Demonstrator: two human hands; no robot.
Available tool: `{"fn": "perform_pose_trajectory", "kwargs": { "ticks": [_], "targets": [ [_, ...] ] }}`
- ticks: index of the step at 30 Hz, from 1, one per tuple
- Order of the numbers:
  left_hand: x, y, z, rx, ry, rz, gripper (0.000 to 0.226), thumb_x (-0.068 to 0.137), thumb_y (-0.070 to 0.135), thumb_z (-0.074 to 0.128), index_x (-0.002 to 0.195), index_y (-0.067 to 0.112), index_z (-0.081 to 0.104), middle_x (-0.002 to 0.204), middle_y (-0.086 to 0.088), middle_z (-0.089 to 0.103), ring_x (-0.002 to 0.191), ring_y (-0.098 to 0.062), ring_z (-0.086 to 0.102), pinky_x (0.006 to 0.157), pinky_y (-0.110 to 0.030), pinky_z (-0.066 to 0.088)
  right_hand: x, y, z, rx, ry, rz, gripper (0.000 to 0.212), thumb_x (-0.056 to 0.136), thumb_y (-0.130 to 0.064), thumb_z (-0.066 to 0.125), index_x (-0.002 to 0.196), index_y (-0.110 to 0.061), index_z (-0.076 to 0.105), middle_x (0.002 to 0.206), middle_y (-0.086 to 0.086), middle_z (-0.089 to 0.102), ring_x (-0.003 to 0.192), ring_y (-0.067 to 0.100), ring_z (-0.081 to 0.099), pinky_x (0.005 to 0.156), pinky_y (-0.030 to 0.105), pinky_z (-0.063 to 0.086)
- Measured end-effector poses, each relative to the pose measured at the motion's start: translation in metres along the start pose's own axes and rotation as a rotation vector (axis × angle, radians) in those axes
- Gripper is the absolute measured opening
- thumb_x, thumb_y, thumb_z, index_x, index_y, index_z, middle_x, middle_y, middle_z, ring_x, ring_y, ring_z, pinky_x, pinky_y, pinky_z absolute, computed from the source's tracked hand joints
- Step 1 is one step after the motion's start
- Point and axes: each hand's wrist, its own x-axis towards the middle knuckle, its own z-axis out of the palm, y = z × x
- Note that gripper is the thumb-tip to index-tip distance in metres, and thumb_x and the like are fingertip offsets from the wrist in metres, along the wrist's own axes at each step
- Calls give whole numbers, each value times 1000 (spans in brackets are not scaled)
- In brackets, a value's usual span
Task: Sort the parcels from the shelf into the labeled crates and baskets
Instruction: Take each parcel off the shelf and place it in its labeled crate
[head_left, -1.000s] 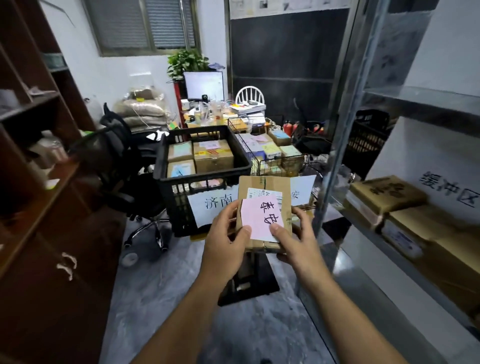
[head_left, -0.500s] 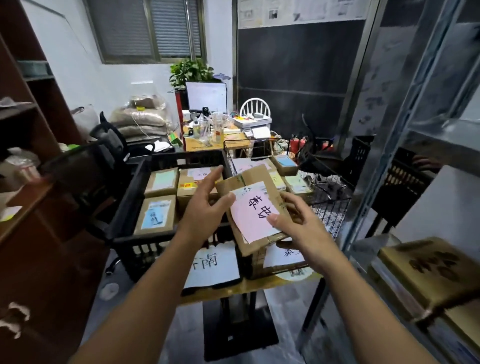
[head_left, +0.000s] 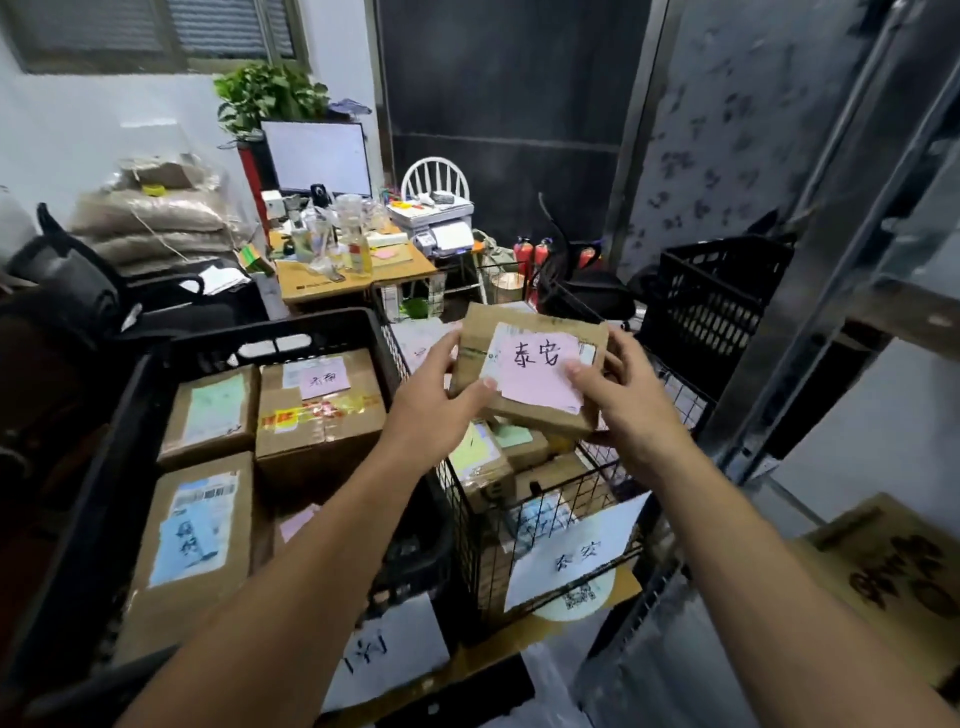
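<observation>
- Both left hand (head_left: 436, 400) and right hand (head_left: 628, 410) grasp a flat cardboard parcel (head_left: 519, 325) with pink paper label (head_left: 540, 374) over the wire basket (head_left: 467, 512)
- Cluttered wooden desk (head_left: 332, 280) behind

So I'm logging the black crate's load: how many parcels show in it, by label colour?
Black crate, parcels in view:
Green-label parcel: 1
Pink-label parcels: 2, one lower down and partly hidden
Blue-label parcel: 1
Total: 4
</observation>
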Motion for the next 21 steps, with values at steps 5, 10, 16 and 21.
{"fn": "perform_pose_trajectory", "kwargs": {
  "ticks": [5, 10, 16, 21],
  "targets": [
    [50, -16, 4, 137, -177, -9, 55, 98, 45, 55, 148, 46, 33, 129, 13, 52, 112, -14, 58, 88, -33, 46, 44, 5, -9, -105, 123, 63, 60, 90, -16, 75, 139, -37, 47, 121, 5, 67, 90, 30, 75, 63, 37, 62],
    [77, -37, 9, 90, -235, -40, 50, 98, 43, 55, 146, 42, 40, 136, 4, 55, 119, -16, 56, 97, -38, 49, 80, 22, -22, -199, 135, 203, 58, 91, -17, 75, 137, -39, 47, 125, 11, 65, 75, 24, 74, 53, 33, 57],
    [95, -55, 8, 250, -173, -42, 53, 100, 39, 53, 150, 32, 37, 142, 0, 52, 131, -17, 47, 102, -32, 40, 131, 43, -29, -478, 51, 338, 69, 90, -20, 76, 148, -32, 41, 115, 10, 67, 85, 29, 72, 67, 44, 61],
    [105, -59, 9, 394, -137, -6, 53, 100, 35, 52, 150, 30, 37, 143, 2, 49, 131, -15, 46, 103, -29, 36, 159, 57, -33, -728, -211, 512, 71, 93, -24, 71, 152, -36, 34, 120, 16, 65, 96, 35, 70, 76, 50, 62]
  ]
}}
